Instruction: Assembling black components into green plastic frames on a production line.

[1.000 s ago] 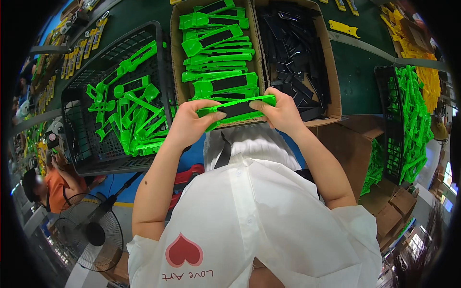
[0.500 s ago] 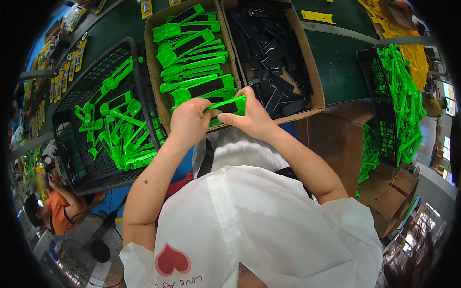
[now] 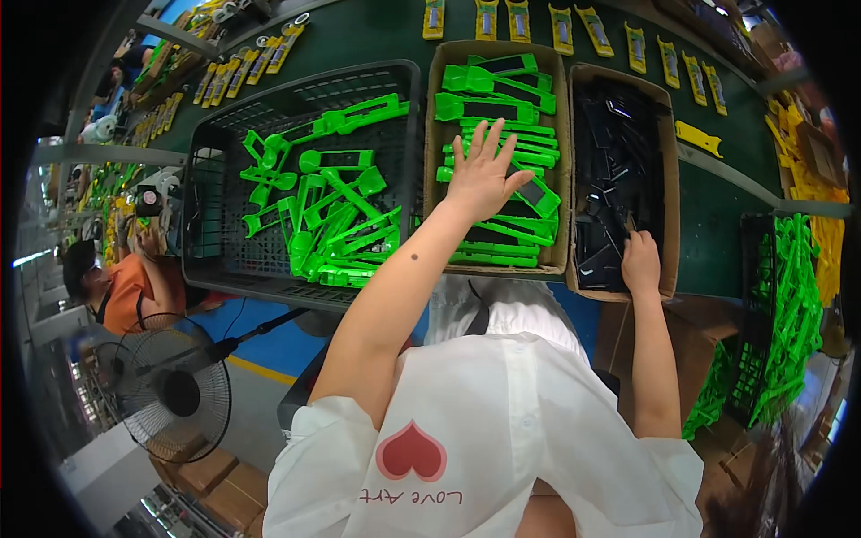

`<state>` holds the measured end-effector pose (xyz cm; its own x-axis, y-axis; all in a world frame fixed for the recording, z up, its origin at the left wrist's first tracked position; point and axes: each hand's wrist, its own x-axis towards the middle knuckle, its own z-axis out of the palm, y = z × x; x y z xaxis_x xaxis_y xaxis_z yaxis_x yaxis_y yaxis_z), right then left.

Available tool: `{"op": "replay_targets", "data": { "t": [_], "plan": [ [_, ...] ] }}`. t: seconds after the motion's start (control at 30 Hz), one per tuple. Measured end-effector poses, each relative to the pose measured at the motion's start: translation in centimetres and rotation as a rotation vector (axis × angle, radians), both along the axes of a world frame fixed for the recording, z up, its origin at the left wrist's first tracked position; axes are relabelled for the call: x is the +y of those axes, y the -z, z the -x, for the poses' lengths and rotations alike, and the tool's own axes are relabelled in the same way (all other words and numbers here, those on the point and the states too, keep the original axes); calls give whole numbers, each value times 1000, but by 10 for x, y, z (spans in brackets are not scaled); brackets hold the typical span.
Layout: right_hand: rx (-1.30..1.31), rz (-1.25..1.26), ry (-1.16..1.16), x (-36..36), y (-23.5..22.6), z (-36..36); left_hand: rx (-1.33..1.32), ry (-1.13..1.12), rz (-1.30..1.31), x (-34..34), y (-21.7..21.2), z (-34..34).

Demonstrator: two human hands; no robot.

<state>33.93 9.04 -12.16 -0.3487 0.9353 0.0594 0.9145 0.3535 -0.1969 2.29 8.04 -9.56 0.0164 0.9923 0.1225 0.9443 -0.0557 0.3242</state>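
My left hand (image 3: 485,182) lies open, fingers spread, over the green plastic pieces (image 3: 489,109) in a cardboard box in front of me. Some of these long pieces carry a black strip in their middle. Just to the right, my right hand (image 3: 640,263) reaches into a narrower cardboard box (image 3: 668,170) of loose black strips (image 3: 613,148). Its fingers are curled down among the strips, and what they pinch, if anything, is hidden.
At the left stands a black plastic crate (image 3: 211,215) with loose green pieces (image 3: 345,211). A yellow piece (image 3: 698,139) lies right of the boxes. Another crate (image 3: 755,309) of green parts stands at far right. A fan (image 3: 179,390) and a person in orange (image 3: 134,291) are at left.
The green piece held between both hands is no longer in them. My left hand has opened over the green pieces; my right hand has moved right into the black strips. The view has shifted.
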Motion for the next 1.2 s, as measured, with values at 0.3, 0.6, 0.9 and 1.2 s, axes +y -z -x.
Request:
{"op": "replay_targets", "data": {
  "t": [0.3, 0.6, 0.9, 1.2],
  "plan": [
    [524, 196, 243, -9, -27, 24, 325, -404, 376, -58, 11, 171],
    [881, 500, 297, -12, -80, 63, -353, -588, -495, -81, -62, 174],
    [1116, 874, 136, -7, -115, 104, -1427, -923, -510, -119, -78, 148],
    [1405, 1114, 32, -9, -118, 132, -2318, -381, 92, -125, -85, 62]
  ]
}}
